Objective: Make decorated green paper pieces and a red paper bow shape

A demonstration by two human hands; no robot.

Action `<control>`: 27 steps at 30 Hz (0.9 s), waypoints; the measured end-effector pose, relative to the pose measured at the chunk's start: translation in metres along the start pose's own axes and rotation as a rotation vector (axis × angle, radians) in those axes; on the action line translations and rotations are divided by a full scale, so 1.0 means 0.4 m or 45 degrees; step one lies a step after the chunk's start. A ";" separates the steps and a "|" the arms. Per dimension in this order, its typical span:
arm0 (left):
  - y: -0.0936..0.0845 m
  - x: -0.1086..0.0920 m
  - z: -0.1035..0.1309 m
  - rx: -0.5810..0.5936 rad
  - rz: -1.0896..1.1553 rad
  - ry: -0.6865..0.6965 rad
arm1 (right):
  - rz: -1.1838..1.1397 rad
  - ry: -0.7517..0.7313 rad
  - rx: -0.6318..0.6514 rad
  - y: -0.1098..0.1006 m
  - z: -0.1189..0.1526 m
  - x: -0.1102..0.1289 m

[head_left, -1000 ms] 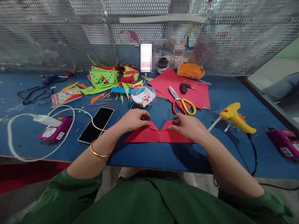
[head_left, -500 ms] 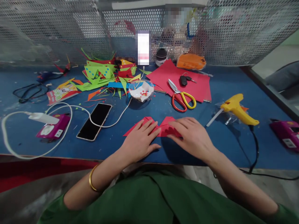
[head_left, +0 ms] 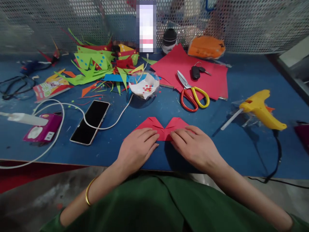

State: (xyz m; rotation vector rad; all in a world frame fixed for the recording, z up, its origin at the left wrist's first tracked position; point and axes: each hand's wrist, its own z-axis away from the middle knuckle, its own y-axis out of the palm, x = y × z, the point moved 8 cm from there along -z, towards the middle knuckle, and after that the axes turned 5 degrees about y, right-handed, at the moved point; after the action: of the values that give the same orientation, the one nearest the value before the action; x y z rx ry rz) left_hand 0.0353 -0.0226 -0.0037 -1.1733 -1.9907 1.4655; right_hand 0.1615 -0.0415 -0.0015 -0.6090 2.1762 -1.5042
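A folded piece of red paper [head_left: 177, 123] lies on the blue table near its front edge, with two peaked lobes and a V-shaped notch between them. My left hand [head_left: 136, 145] rests on the paper's left part, fingers stretched out and lying flat. On the right part, my right hand [head_left: 194, 146] presses down with its fingers extended. Both palms hide the paper's lower outer corners. Beyond the paper lie scissors [head_left: 188, 101] with one red and one yellow handle, touching neither hand.
A yellow glue gun [head_left: 259, 108] lies right, its cord running off the front edge. Left are a phone [head_left: 90, 122], a white cable and a purple power socket [head_left: 44, 129]. Behind stand a bowl of paper bits [head_left: 145, 85], coloured scraps [head_left: 94, 61] and red sheets [head_left: 166, 69] with keys [head_left: 196, 72].
The view has tilted down and come closer. My fingers have drawn lower on the red paper, baring more of its two peaks, and my left thumb has moved in beside the fingers.
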 end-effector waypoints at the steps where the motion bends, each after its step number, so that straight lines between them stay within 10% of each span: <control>1: 0.002 -0.002 -0.009 0.009 0.004 0.005 | 0.003 0.002 -0.002 0.001 -0.006 0.004; 27: 0.014 -0.049 -0.025 -0.032 -0.245 0.208 | -0.074 0.024 -0.134 -0.001 -0.012 0.030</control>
State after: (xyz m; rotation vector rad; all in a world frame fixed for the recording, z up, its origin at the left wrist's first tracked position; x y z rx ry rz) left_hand 0.0556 -0.0321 -0.0021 -1.0430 -1.9546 1.2141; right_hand 0.1492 -0.0449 -0.0006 -0.7009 2.2821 -1.4368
